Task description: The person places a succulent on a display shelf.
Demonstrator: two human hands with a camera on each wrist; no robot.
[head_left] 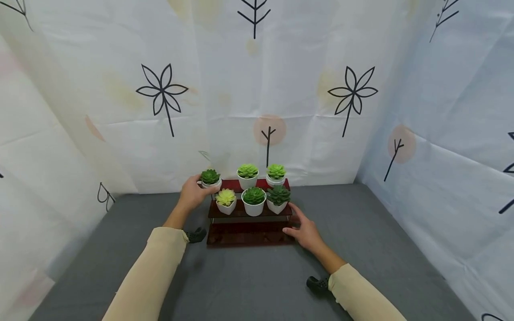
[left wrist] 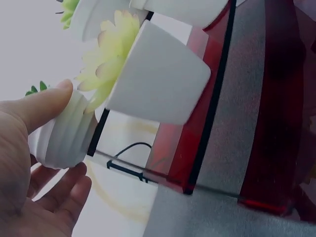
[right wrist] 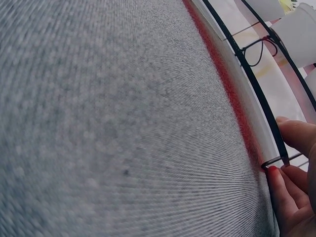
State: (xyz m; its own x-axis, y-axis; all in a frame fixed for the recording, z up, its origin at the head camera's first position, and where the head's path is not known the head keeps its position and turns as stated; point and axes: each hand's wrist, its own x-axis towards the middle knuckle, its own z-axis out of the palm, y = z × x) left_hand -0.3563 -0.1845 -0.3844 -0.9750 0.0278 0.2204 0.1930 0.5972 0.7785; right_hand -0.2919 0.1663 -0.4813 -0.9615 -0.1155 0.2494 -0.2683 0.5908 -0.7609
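A dark red, see-through tiered display stand (head_left: 250,235) stands on the grey table. My left hand (head_left: 193,194) grips a ribbed white pot (left wrist: 66,133) with a dark green succulent (head_left: 209,176) at the left end of the top tier. In the left wrist view the thumb lies on one side of this pot, the fingers around and under the other. My right hand (head_left: 307,232) pinches the right end of the stand's lowest tier between thumb and fingers, as the right wrist view shows. The middle tier holds a yellow-green succulent (head_left: 226,197) and two darker green succulents in white pots.
Two light green succulents, one in the middle (head_left: 247,171) and one at the right (head_left: 276,171), stand in white pots on the top tier. Behind the stand hangs a white cloth (head_left: 225,89) with plant drawings. Grey tabletop (head_left: 237,285) extends in front.
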